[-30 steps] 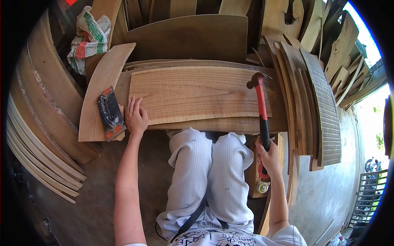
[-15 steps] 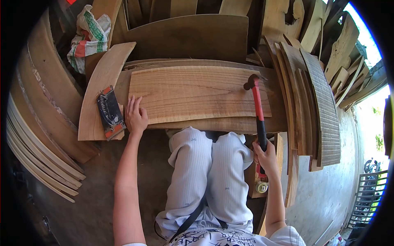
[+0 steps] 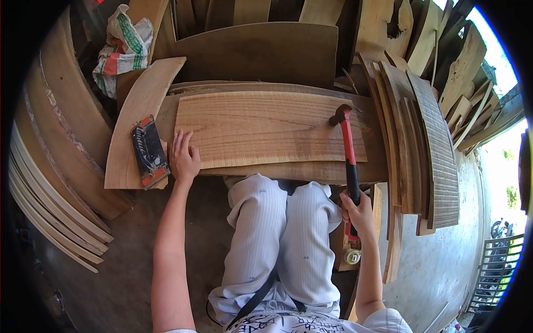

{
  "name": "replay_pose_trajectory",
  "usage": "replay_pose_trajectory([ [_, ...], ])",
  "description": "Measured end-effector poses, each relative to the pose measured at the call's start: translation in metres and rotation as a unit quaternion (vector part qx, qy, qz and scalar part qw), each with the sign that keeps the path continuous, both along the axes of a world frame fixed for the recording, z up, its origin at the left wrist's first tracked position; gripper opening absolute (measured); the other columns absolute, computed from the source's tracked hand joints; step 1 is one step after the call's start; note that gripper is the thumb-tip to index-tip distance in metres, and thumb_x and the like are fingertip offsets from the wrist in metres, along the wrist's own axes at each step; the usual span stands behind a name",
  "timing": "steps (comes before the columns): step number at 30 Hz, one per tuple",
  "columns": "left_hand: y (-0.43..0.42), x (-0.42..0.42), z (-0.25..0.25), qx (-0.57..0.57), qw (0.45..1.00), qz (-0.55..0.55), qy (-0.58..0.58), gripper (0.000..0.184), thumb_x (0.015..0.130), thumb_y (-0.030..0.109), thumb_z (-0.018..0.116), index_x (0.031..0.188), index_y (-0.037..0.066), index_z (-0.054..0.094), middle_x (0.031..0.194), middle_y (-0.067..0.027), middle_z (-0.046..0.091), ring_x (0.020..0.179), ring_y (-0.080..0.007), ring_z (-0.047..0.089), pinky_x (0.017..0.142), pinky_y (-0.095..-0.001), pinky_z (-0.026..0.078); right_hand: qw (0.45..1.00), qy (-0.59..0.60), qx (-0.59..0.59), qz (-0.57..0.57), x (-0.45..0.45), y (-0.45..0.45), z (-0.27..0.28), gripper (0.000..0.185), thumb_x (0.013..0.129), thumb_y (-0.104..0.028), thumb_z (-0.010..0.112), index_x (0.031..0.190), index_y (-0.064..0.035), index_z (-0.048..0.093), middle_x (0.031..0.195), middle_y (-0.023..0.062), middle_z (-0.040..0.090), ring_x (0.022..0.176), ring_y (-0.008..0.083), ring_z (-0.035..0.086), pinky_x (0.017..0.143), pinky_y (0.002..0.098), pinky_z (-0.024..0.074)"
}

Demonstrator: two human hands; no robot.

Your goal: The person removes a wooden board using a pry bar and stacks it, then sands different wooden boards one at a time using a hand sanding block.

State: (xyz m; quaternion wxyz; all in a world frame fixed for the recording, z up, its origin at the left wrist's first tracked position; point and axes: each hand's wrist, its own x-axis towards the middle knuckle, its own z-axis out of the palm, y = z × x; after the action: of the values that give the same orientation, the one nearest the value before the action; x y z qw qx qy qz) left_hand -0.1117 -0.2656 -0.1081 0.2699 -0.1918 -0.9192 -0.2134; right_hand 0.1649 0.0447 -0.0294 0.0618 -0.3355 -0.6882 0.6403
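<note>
A wide wooden board (image 3: 261, 127) lies flat across a wooden bench in front of my knees. My left hand (image 3: 184, 155) rests on its left end, palm down with the fingers stretched out. In my right hand (image 3: 358, 211) is a hammer (image 3: 348, 145) with a red and black handle, the fingers wrapped round the lower grip. The hammer's dark head is over the right part of the board; whether it touches the wood I cannot tell. A hand sander (image 3: 150, 150), black with orange ends, lies just left of my left hand.
A curved plank (image 3: 133, 119) lies at the left under the sander. Stacked boards (image 3: 413, 150) stand at the right end of the bench (image 3: 322, 169). A tape measure (image 3: 352, 256) sits below my right hand. A woven sack (image 3: 126, 47) hangs at the back left.
The view has shifted slightly. Both hands keep nearly the same places, and the hammer stays over the right part of the board.
</note>
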Motion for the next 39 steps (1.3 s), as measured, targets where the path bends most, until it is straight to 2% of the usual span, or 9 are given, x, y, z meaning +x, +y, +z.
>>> replay_pose_trajectory([
  [3,0.000,0.002,-0.001,-0.002,1.000,-0.002,-0.001,0.037,0.072,0.011,0.042,0.108,0.011,0.048,0.118,-0.0126,0.042,0.112,-0.0286,0.036,0.093,-0.0365,0.029,0.999,0.030,0.018,-0.010,-0.001,-0.002,-0.003,0.017,0.077,-0.011,0.054,0.083,0.0010,0.044,0.052,-0.0007,0.041,0.038,0.0053,0.038,0.034,0.0200,0.0302],
  [12,0.002,0.001,0.000,0.004,1.000,0.000,-0.001,0.036,0.072,0.011,0.042,0.108,0.011,0.048,0.118,-0.0128,0.042,0.111,-0.0287,0.037,0.092,-0.0364,0.029,0.999,0.023,0.023,-0.004,0.000,0.006,-0.007,0.018,0.077,-0.011,0.055,0.085,0.0020,0.044,0.050,-0.0001,0.041,0.036,0.0059,0.037,0.034,0.0205,0.0297],
  [22,0.000,0.002,0.000,0.004,1.000,-0.002,0.000,0.036,0.072,0.010,0.042,0.107,0.010,0.049,0.117,-0.0124,0.043,0.111,-0.0286,0.037,0.092,-0.0363,0.029,0.999,0.038,-0.001,-0.008,0.000,0.004,-0.006,0.018,0.077,-0.011,0.055,0.083,0.0012,0.043,0.050,-0.0004,0.041,0.036,0.0056,0.037,0.033,0.0200,0.0287],
  [25,0.000,0.003,0.002,0.007,1.000,-0.002,0.000,0.036,0.072,0.010,0.043,0.107,0.010,0.049,0.117,-0.0123,0.043,0.111,-0.0287,0.037,0.092,-0.0364,0.029,0.998,0.057,-0.024,-0.014,0.005,-0.003,0.006,0.012,0.080,-0.011,0.051,0.084,-0.0033,0.044,0.051,-0.0030,0.038,0.038,0.0040,0.034,0.035,0.0185,0.0280],
  [28,0.001,0.003,0.001,0.006,1.000,-0.002,0.001,0.036,0.072,0.010,0.043,0.107,0.010,0.049,0.117,-0.0122,0.043,0.111,-0.0287,0.037,0.092,-0.0364,0.030,0.998,0.057,-0.006,-0.022,0.006,-0.004,0.007,0.011,0.080,-0.011,0.051,0.083,-0.0034,0.044,0.051,-0.0031,0.039,0.038,0.0039,0.034,0.035,0.0185,0.0281],
  [29,0.001,0.002,0.001,0.006,1.000,-0.004,0.003,0.036,0.072,0.010,0.043,0.107,0.010,0.049,0.117,-0.0121,0.043,0.110,-0.0287,0.037,0.092,-0.0362,0.030,0.997,0.069,-0.021,-0.030,0.006,-0.003,0.003,0.016,0.077,-0.009,0.054,0.085,0.0014,0.044,0.052,-0.0005,0.041,0.037,0.0050,0.037,0.033,0.0196,0.0276],
  [30,0.001,0.002,0.000,0.006,1.000,-0.005,0.004,0.036,0.072,0.010,0.043,0.107,0.010,0.049,0.117,-0.0121,0.043,0.110,-0.0287,0.037,0.092,-0.0362,0.030,0.997,0.070,-0.020,-0.031,0.007,-0.002,-0.001,0.016,0.077,-0.009,0.054,0.085,0.0014,0.044,0.052,-0.0005,0.041,0.037,0.0050,0.037,0.033,0.0196,0.0276],
  [33,0.002,0.003,0.001,0.005,1.000,0.005,0.007,0.036,0.072,0.010,0.042,0.107,0.010,0.049,0.117,-0.0119,0.043,0.110,-0.0285,0.037,0.092,-0.0359,0.030,1.000,0.009,0.015,-0.011,0.009,0.000,-0.011,0.015,0.076,-0.008,0.054,0.083,0.0011,0.045,0.051,-0.0007,0.041,0.036,0.0050,0.037,0.033,0.0199,0.0279],
  [39,0.000,0.002,0.000,0.013,1.000,0.002,-0.004,0.036,0.072,0.011,0.042,0.107,0.011,0.049,0.118,-0.0115,0.042,0.111,-0.0278,0.037,0.092,-0.0359,0.030,0.998,0.053,0.024,-0.021,0.005,-0.005,-0.008,0.014,0.076,-0.008,0.054,0.082,0.0008,0.045,0.051,-0.0002,0.042,0.036,0.0053,0.038,0.033,0.0199,0.0282],
])
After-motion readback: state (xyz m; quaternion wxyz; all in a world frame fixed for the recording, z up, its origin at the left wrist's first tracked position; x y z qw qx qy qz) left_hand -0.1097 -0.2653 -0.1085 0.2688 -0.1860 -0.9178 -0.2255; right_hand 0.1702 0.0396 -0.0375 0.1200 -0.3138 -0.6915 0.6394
